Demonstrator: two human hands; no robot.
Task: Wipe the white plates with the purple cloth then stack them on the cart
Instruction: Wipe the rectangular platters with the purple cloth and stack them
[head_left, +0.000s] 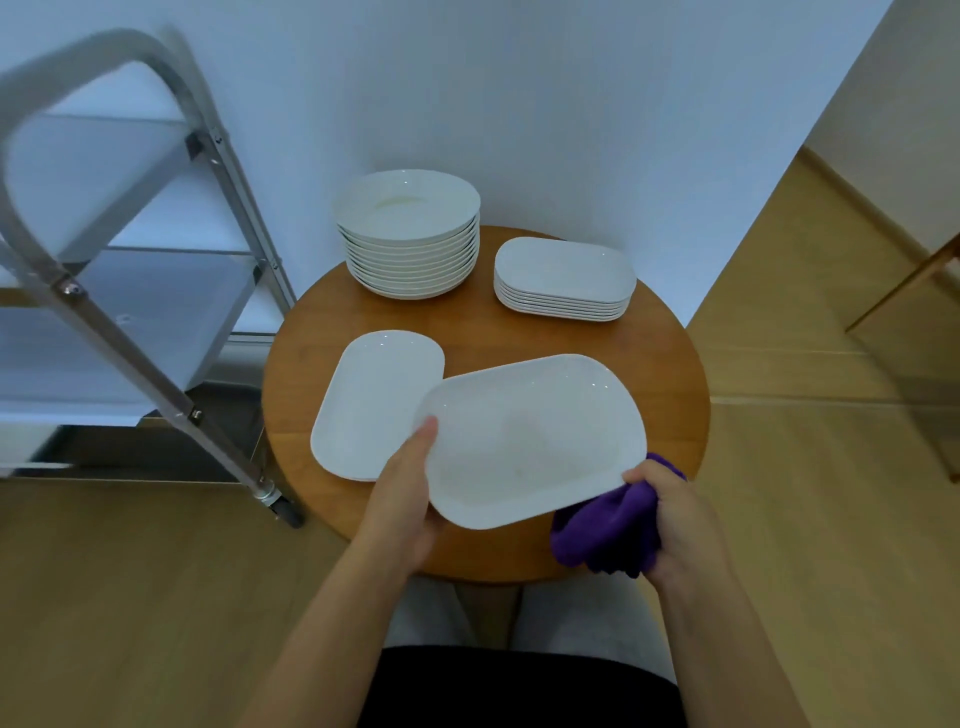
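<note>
**A rectangular plate held over the round tabletop, cloth bunched at its corner**

The left hand (402, 488) holds a white rectangular plate (530, 436) by its near left edge, thumb lying along the rim on top; the fingers are hidden beneath the plate, so how they lie cannot be seen. The plate is tilted and raised above the wooden tabletop (670, 374). The right hand (675, 519) grips the purple cloth (608, 530), its fingers curled round the bunched fabric, which touches the plate's near right corner. Most of the cloth hangs below the rim, and part of it is hidden behind the hand.

Just left of the held plate, a second rectangular plate (369, 405) lies flat on the tabletop; its right edge is covered by the held plate and the left thumb. At the far side stand a stack of round plates (408, 234) and, to the right and apart from it, a lower stack of rectangular plates (563, 278).

The cart (156, 291), with a metal frame and pale shelves, stands to the left of the tabletop. It is blurred and cut off by the picture's edge. What its shelves hold is hard to tell.
</note>
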